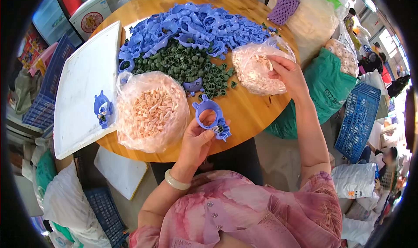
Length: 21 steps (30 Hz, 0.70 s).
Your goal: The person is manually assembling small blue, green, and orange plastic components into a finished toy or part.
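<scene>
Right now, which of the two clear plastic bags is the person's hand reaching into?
The right-hand bag, filled with whitish pieces: the right hand reaches into its open mouth. The other bag, with orange-pink pieces, lies untouched beside the left hand, which holds a blue ring-shaped part.

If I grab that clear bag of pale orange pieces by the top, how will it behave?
The clear bag of pale orange pieces would probably sag and shift, since its thin film is crumpled around loose parts. It looks full, so likely weighty. Its mouth seems open, so pieces might spill onto the round wooden table.
</scene>
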Each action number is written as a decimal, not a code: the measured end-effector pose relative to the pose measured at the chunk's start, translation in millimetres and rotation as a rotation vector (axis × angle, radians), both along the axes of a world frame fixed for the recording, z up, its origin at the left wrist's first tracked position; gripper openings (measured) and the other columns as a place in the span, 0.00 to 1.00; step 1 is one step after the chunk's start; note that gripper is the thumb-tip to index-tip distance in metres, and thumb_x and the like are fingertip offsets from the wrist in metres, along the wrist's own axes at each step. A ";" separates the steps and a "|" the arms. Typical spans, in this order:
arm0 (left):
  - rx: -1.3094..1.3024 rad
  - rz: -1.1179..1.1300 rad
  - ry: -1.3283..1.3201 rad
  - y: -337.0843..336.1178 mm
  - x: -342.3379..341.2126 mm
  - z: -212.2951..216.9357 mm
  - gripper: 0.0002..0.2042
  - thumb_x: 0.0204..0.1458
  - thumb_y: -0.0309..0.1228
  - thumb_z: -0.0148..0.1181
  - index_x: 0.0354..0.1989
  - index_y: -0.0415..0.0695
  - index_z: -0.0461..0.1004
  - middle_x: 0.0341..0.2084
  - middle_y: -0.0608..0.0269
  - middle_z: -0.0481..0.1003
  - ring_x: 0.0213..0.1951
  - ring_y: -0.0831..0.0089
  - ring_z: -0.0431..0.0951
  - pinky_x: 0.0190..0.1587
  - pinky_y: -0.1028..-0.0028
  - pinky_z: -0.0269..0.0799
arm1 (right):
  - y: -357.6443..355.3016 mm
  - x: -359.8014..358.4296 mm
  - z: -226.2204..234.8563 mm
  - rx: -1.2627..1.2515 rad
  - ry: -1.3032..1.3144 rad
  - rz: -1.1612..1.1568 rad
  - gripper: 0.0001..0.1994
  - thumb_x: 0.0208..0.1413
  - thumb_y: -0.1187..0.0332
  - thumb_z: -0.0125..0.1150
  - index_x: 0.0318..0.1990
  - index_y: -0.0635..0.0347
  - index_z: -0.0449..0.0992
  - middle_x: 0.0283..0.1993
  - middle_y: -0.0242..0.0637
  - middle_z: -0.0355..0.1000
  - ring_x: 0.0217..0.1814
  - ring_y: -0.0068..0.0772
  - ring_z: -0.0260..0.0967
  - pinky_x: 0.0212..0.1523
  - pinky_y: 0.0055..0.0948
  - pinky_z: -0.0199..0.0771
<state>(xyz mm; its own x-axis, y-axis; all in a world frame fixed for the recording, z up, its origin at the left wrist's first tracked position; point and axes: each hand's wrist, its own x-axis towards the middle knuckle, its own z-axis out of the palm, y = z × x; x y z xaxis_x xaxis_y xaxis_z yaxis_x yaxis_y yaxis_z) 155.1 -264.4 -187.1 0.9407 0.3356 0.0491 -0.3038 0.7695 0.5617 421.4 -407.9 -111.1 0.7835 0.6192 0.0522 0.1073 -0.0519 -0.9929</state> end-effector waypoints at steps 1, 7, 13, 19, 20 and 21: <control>-0.005 -0.005 0.009 0.3 -0.1 0.8 0.24 0.48 0.20 0.54 0.56 0.41 0.59 0.46 0.63 0.69 0.52 0.52 0.69 0.53 0.61 0.66 | 1.7 -10.9 3.0 0.055 0.085 0.033 0.12 0.57 0.72 0.51 0.47 0.64 0.72 0.34 0.31 0.71 0.31 0.20 0.69 0.35 0.21 0.73; -0.030 -0.008 0.005 1.1 1.7 -1.8 0.24 0.49 0.20 0.54 0.56 0.41 0.59 0.46 0.62 0.69 0.51 0.54 0.69 0.53 0.61 0.66 | 7.6 -45.5 -5.5 0.172 0.279 0.248 0.10 0.56 0.74 0.51 0.44 0.66 0.72 0.38 0.34 0.71 0.36 0.24 0.70 0.39 0.26 0.74; -0.063 0.027 -0.008 1.6 4.5 2.5 0.22 0.51 0.20 0.52 0.56 0.41 0.58 0.46 0.60 0.68 0.51 0.57 0.69 0.52 0.64 0.67 | 19.4 -83.3 -13.0 0.049 0.151 0.422 0.10 0.54 0.76 0.52 0.44 0.65 0.72 0.38 0.33 0.71 0.40 0.23 0.69 0.42 0.25 0.72; -0.083 0.019 -0.040 3.3 4.1 -2.8 0.23 0.51 0.21 0.53 0.56 0.42 0.58 0.47 0.60 0.68 0.51 0.58 0.69 0.51 0.65 0.68 | 24.4 -106.5 -9.9 -0.068 -0.054 0.472 0.11 0.51 0.79 0.54 0.44 0.65 0.72 0.41 0.33 0.71 0.43 0.20 0.68 0.43 0.21 0.69; -0.085 0.019 -0.038 3.4 4.1 -2.7 0.23 0.51 0.21 0.53 0.56 0.42 0.58 0.47 0.60 0.68 0.51 0.58 0.69 0.51 0.65 0.68 | 24.5 -109.5 -9.4 -0.069 -0.087 0.495 0.11 0.52 0.78 0.54 0.45 0.64 0.72 0.43 0.33 0.71 0.44 0.19 0.67 0.44 0.21 0.68; -0.082 0.020 -0.048 3.7 4.3 -2.3 0.23 0.50 0.21 0.54 0.56 0.42 0.58 0.47 0.60 0.68 0.51 0.58 0.69 0.51 0.65 0.68 | 24.8 -113.5 -8.2 -0.070 -0.086 0.495 0.11 0.52 0.78 0.54 0.45 0.64 0.72 0.43 0.33 0.71 0.44 0.19 0.67 0.44 0.21 0.68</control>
